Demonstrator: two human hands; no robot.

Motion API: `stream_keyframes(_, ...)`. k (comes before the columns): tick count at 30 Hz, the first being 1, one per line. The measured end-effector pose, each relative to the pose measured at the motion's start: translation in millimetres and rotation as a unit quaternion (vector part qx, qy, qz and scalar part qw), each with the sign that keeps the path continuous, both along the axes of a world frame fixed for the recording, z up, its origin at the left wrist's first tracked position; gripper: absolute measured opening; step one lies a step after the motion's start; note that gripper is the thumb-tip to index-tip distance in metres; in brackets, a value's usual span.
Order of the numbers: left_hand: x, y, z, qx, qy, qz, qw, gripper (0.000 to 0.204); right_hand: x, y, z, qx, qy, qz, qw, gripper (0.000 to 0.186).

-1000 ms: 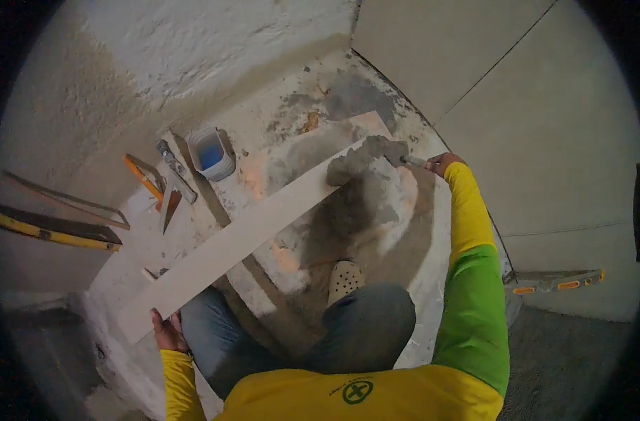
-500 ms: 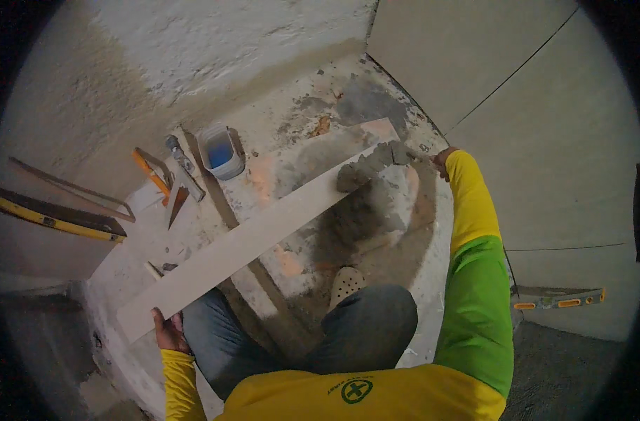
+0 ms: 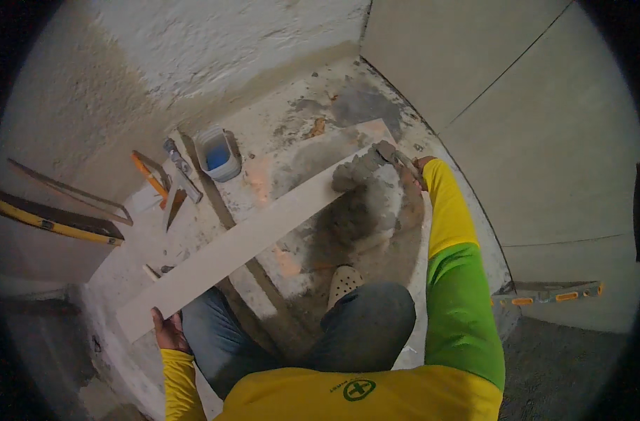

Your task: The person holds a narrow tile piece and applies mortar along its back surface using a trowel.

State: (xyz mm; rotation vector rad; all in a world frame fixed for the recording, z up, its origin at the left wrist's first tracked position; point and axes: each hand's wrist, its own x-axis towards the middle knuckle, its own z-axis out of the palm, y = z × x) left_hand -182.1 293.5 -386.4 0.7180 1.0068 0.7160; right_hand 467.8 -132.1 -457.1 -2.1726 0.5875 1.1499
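A long, narrow beige tile strip (image 3: 228, 256) slants from the lower left to the upper right over my knees. My left hand (image 3: 170, 332) is closed on its near left end, thumb on top and fingers under the edge. Lumpy grey mortar (image 3: 358, 170) lies on the far right end and hangs over its near edge. My right hand (image 3: 421, 172) is closed round a trowel (image 3: 407, 165), whose blade is at the mortar and mostly hidden by it.
A white bucket (image 3: 226, 171) with a blue inside stands on the stained floor, beside an orange-handled tool (image 3: 150, 174) and another hand tool (image 3: 182, 175). A yellow level (image 3: 60, 226) leans at the left; another level (image 3: 567, 295) lies by the tiled right wall (image 3: 544, 161).
My right hand and arm have come inward to the left, and the trowel has turned to a steeper angle against the mortar. My left hand and the tile strip stay nearly still.
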Motion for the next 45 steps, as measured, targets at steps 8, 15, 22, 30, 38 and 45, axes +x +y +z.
stream_keyframes(8, 10.0, -2.9, -0.4, 0.005, -0.035, -0.021, 0.999, 0.054, 7.0, -97.1, 4.1, 0.145, 0.047, 0.01, 0.988, 0.037)
stream_keyframes(15, 21.7, -9.8, 12.9, -0.005, 0.007, 0.018, 1.0, 0.053, 2.1, -102.6, -39.9, 0.16, 0.031, -0.096, 0.982, 0.038)
stream_keyframes(22, -0.8, 4.0, -8.4, -0.014, -0.012, 0.007, 1.0, 0.052, 23.4, -86.9, -39.7, 0.206, 0.148, -0.071, 0.965, 0.041)
stream_keyframes(30, 11.6, -2.3, 5.4, 0.0, -0.026, -0.016, 1.0, 0.056, 14.0, -102.1, 11.4, 0.238, 0.063, -0.016, 0.969, 0.041)
stream_keyframes(38, 5.6, 10.9, -20.8, -0.024, -0.034, -0.022, 0.999, 0.054, 21.9, -81.5, -50.2, 0.091, -0.036, 0.053, 0.994, 0.035)
stream_keyframes(45, -0.6, 2.5, -3.7, 0.01, 0.013, 0.008, 1.0, 0.053, -27.2, -102.5, 26.3, 0.062, 0.047, 0.098, 0.992, 0.048)
